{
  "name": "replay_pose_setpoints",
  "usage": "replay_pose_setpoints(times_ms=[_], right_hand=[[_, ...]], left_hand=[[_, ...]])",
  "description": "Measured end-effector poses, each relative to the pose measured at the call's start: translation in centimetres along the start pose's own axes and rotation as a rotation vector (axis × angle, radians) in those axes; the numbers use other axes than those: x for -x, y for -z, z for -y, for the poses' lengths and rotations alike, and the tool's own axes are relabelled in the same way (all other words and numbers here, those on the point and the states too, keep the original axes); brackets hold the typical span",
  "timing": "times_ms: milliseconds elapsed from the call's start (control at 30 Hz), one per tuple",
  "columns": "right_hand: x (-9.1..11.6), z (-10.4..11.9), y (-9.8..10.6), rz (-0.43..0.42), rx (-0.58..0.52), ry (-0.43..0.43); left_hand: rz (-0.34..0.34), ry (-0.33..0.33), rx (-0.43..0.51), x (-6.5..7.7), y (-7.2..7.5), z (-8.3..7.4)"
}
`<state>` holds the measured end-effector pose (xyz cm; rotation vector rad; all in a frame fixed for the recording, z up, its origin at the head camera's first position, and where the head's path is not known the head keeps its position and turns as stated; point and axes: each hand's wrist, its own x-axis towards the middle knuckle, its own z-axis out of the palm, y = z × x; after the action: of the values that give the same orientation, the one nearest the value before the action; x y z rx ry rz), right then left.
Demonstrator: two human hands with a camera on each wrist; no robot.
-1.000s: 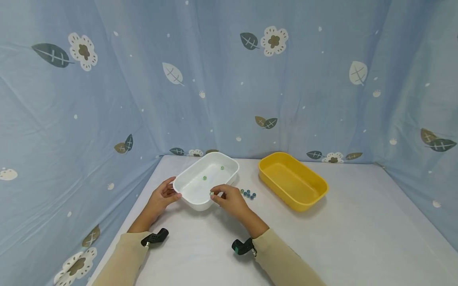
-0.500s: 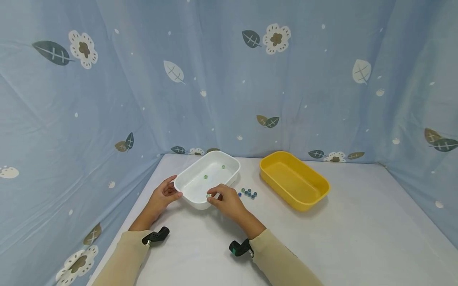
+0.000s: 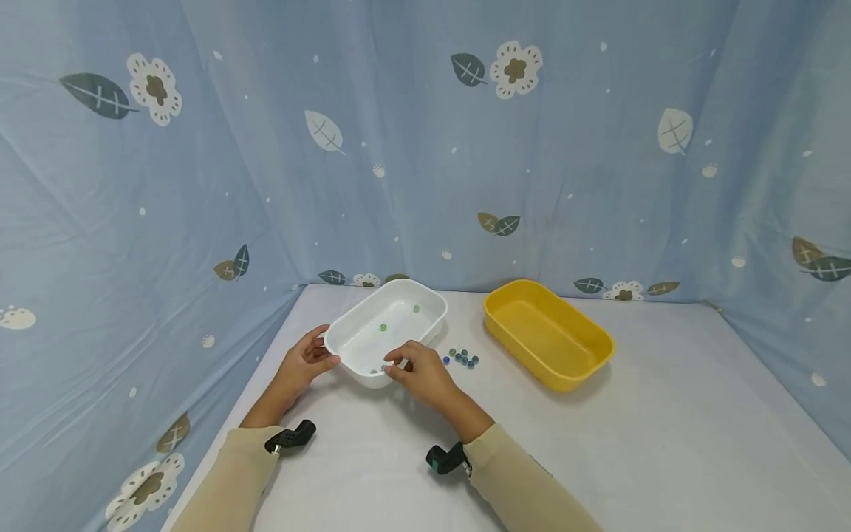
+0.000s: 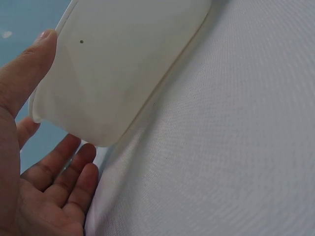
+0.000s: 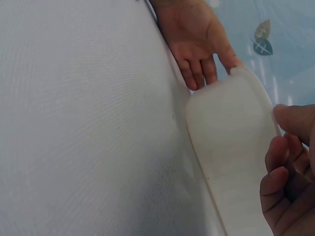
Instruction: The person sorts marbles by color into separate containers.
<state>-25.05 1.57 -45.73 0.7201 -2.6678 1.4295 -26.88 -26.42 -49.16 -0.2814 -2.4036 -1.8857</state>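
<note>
At the near left corner of the white plastic tub [image 3: 354, 336], my left hand [image 3: 302, 367] holds it, thumb by the rim and fingers around the end wall. The left wrist view shows that thumb [image 4: 37, 61] against the tub's outside. My right hand [image 3: 420, 373] is over the tub's near right rim, its thumb and index tips slightly parted with nothing seen between them. Right below those fingertips, small greyish marbles [image 3: 374, 372] lie inside the tub. Farther in lie a green marble [image 3: 383, 327] and another green marble [image 3: 416, 309].
Several blue and green marbles [image 3: 463, 359] are grouped on the white cloth [image 3: 399, 473] between the tub and a yellow tub [image 3: 548, 332] on the right. A blue patterned curtain [image 3: 412, 148] stands behind the table and along its sides.
The green marble that my right thumb and index finger pinched has been let go into the white tub. My right hand moved slightly left earlier. My left hand stays at the tub's corner.
</note>
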Motion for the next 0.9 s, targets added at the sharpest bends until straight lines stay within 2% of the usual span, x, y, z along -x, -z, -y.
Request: replay_pose_setpoints(times_ms=[233, 400, 633, 900], right_hand=[[0.1, -0.1, 0.3, 0.009, 0.002, -0.005], [0.6, -1.0, 1.0, 0.003, -0.004, -0.026], [2.0, -3.3, 3.2, -0.032, 0.028, -0.06], [2.7, -6.1, 6.0, -0.133, 0.042, -0.072]], left_hand=[[0.004, 0.007, 0.002, 0.0, 0.0, -0.1], [0.005, 0.003, 0.001, 0.1, 0.0, -0.2], [0.004, 0.003, 0.008, -0.1, 0.0, 0.3], [0.01, -0.012, 0.008, 0.0, 0.1, 0.3]])
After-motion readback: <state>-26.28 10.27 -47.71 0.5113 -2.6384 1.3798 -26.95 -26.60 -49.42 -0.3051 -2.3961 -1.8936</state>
